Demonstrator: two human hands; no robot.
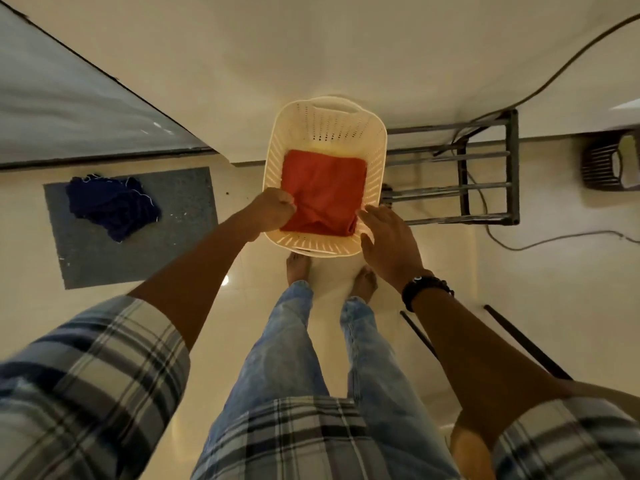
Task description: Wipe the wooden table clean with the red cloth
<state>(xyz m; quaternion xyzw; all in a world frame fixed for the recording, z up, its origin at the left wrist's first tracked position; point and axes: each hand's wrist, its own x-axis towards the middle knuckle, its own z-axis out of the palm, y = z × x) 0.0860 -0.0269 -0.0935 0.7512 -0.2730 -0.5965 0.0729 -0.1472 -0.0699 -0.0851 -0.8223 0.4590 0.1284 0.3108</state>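
While basket (325,129) rings red cloth (325,188), rack (462,181) beside

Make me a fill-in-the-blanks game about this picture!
1. The left hand grips a ____ cloth inside the basket.
2. The right hand, fingers straight, holds ____.
3. The rag on the mat is ____.
Missing words: red; nothing; blue.
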